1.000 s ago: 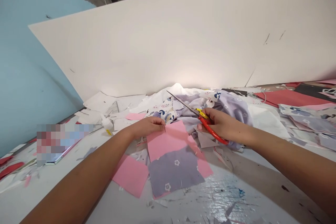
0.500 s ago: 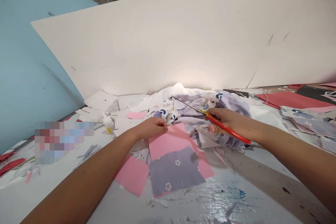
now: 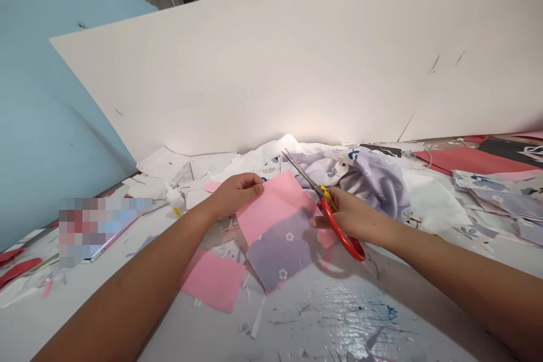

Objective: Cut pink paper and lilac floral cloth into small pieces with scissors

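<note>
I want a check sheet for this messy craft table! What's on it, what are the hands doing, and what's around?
Surface: white table, stained and scuffed, with small paper slivers on it.
Job's things: pink sheet with a lilac flowered fabric piece on its near part, lifted off the table at the far end; red-handled scissors, blades pointing away.
Clutter: second pink sheet lying flat; heap of lilac floral cloth; white paper scraps; red sheets at far right.
Grippers: left hand pinches the pink sheet's far-left edge; right hand grips the scissors at the sheet's right edge.
Cables: nothing seen.
Surroundings: big white board leaning behind the table; blue wall on the left.
</note>
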### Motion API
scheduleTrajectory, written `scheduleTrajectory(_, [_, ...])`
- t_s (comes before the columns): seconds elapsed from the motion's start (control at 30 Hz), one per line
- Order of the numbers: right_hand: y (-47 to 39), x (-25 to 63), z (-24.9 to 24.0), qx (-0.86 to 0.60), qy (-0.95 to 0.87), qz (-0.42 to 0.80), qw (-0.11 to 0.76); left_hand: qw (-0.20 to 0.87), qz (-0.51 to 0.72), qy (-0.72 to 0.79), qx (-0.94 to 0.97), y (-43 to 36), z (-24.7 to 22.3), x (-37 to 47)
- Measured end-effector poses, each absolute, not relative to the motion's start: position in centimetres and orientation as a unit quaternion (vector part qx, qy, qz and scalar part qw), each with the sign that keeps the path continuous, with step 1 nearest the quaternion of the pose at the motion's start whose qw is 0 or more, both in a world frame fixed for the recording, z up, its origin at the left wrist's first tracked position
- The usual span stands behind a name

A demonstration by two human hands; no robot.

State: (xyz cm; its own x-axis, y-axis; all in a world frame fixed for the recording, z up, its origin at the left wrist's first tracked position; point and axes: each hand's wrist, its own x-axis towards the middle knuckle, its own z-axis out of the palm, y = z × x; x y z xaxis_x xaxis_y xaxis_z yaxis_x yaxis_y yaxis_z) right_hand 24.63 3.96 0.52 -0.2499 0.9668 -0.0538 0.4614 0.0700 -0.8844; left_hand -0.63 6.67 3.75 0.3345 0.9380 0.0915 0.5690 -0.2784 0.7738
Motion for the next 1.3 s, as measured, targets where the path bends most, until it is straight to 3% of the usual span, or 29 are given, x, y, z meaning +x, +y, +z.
scheduleTrajectory(0.23, [4.3, 24.3, -0.7, -0.527, -0.638, 0.461, 0.321, 0.279, 0.37, 0.522, 0.716, 6.6, 4.2, -0.9])
scheduleTrajectory(0.47, [4.3, 24.3, 0.3, -0.531, -0.616, 0.478, 0.333, 0.235, 0.383, 0.552, 0.702, 6.8, 4.5, -1.7])
scheduleTrajectory(0.67, [4.1, 24.7, 1.2, -0.527, -0.596, 0.496, 0.348, 0.103, 0.385, 0.601, 0.693, 8.0, 3.6, -2.6])
scheduleTrajectory(0.83, [3.1, 24.3, 2.7, -0.492, -0.578, 0.535, 0.37, -0.121, 0.362, 0.504, 0.775, 5.7, 3.4, -0.1])
scheduleTrajectory(0.87, [2.7, 24.0, 2.9, -0.479, -0.569, 0.549, 0.381, -0.081, 0.342, 0.464, 0.813, 4.6, 3.4, 0.9])
scheduleTrajectory(0.93, [1.7, 23.4, 3.3, -0.447, -0.55, 0.578, 0.405, 0.106, 0.289, 0.404, 0.861, 1.9, 3.5, 3.1])
scheduleTrajectory(1.03, [0.1, 22.6, 3.6, -0.423, -0.539, 0.59, 0.428, 0.288, 0.304, 0.368, 0.83, -1.1, 3.1, 5.6])
scheduleTrajectory(1.2, [-0.7, 22.4, 3.4, -0.388, -0.538, 0.602, 0.444, 0.334, 0.366, 0.476, 0.727, -0.8, 2.7, 5.7])
scheduleTrajectory(1.3, [0.4, 23.3, 3.4, -0.437, -0.555, 0.54, 0.458, 0.361, 0.386, 0.54, 0.655, 0.5, 3.5, 4.7])
